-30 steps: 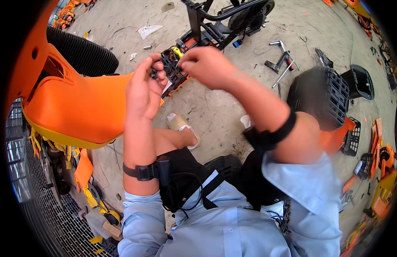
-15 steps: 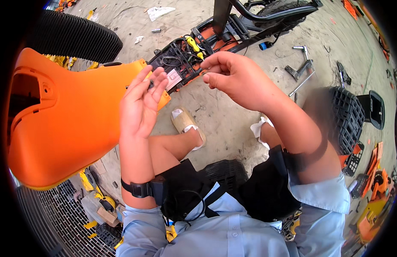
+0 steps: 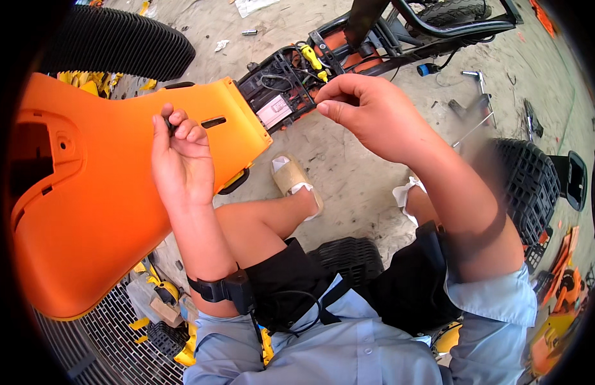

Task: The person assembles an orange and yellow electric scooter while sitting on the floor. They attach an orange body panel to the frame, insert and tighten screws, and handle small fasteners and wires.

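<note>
My left hand (image 3: 187, 157) is raised palm-up over the large orange plastic body panel (image 3: 111, 186), its fingers curled around a small dark piece (image 3: 170, 127) too small to identify. Thumb and index finger of my right hand (image 3: 374, 119) are pinched together beside the black vehicle frame (image 3: 297, 80); whatever is between the fingertips is hidden. Close by, a yellow-handled tool (image 3: 312, 61), which looks like a screwdriver, lies on that frame. A pale labelled block (image 3: 275, 112) sits within the frame, next to the panel's end.
A ribbed black tube (image 3: 124, 42) lies at the far left. Metal hand tools (image 3: 483, 96) rest on the concrete floor at the right, beyond a black plastic crate (image 3: 525, 183). My foot in a tan slipper (image 3: 291, 174) is near the frame. Orange parts (image 3: 563, 269) lie at the right edge.
My left hand has moved left, away from my right hand, and its fingers have curled in. My right thumb and index finger have come together. The view has shifted slightly.
</note>
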